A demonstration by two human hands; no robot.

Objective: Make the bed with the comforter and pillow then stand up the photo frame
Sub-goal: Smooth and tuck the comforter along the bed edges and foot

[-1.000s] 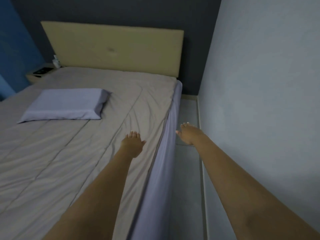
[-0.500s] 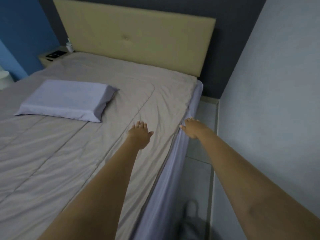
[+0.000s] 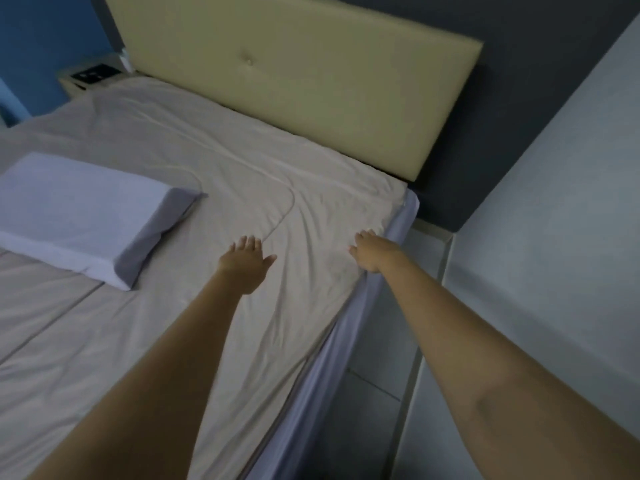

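Both hands lay flat, fingers spread, on the comforter (image 3: pixel 242 188), the right hand (image 3: pixel 372 249) at its edge and the left hand (image 3: pixel 246 263) nearer the pillow (image 3: pixel 86 216) (long axis across the bed).

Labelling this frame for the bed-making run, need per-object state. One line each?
comforter: spread over the bed, wrinkled near the right edge
pillow: lying flat on the comforter, away from the headboard
left hand: open, palm down on the comforter
right hand: open, at the comforter's right edge
photo frame: dark object lying flat on the nightstand, looks like the frame
headboard: upright against the wall
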